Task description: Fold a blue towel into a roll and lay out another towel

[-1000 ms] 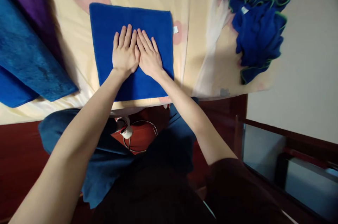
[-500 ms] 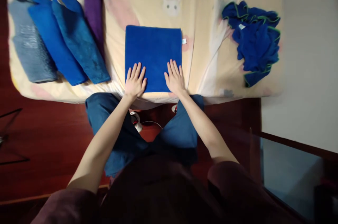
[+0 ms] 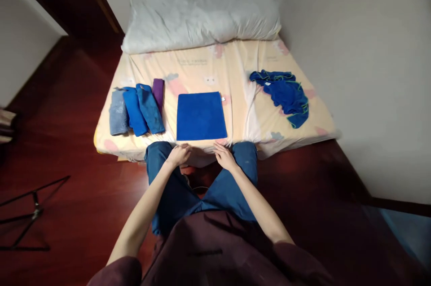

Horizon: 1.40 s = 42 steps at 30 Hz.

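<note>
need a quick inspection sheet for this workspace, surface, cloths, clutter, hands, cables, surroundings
surface: patterned bed sheet, some creases
cloths: blue cloth lies flat in the middle, white tag at its right edge; grey cloth, bright blue cloth, darker blue cloth and purple cloth folded or rolled at left; crumpled blue pile with green edging at right, piece count unclear
clutter: black stand on the floor at left
hands: left hand and right hand near the bed's front edge, nothing seen held
cables: thin pale loop between the legs, possibly a cable
surroundings: white bedding at the far end, dark red floor, pale wall at right
</note>
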Each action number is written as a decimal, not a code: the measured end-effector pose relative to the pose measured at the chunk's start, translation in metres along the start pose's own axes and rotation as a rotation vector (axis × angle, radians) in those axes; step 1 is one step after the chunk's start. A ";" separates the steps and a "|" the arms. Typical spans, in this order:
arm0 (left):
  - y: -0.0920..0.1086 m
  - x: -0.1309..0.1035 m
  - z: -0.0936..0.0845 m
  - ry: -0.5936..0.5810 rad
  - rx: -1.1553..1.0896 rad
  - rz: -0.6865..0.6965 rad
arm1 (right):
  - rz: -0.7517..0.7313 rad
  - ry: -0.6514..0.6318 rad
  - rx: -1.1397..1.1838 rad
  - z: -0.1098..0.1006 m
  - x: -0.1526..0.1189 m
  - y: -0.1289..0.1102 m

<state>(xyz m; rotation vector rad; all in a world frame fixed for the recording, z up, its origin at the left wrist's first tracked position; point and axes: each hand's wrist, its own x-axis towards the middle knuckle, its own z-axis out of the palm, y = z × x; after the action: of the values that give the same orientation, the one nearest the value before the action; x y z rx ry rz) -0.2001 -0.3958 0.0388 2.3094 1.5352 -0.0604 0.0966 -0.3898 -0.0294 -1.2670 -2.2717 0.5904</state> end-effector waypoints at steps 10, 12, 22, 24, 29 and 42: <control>-0.064 -0.044 -0.058 0.224 -0.013 -0.331 | 0.368 0.284 0.245 -0.028 -0.029 0.038; -0.056 -0.039 -0.051 0.251 0.028 -0.358 | 0.378 0.337 0.239 -0.032 -0.031 0.041; -0.043 -0.034 -0.045 0.291 0.012 -0.290 | 0.193 0.479 0.061 -0.035 -0.007 0.032; -0.041 -0.037 -0.044 0.269 0.041 -0.280 | 0.118 0.400 -0.025 -0.039 -0.002 0.036; -0.036 -0.032 -0.039 0.214 0.017 -0.120 | 0.059 0.131 -0.140 -0.064 0.005 0.064; -0.050 0.001 -0.043 0.094 -0.045 -0.116 | 0.032 0.052 -0.094 -0.067 0.041 0.058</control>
<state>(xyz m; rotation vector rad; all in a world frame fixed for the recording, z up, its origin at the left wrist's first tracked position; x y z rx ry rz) -0.2515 -0.3641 0.0648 2.2157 1.6984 0.0530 0.1556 -0.3172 -0.0018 -1.3504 -2.2630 0.4609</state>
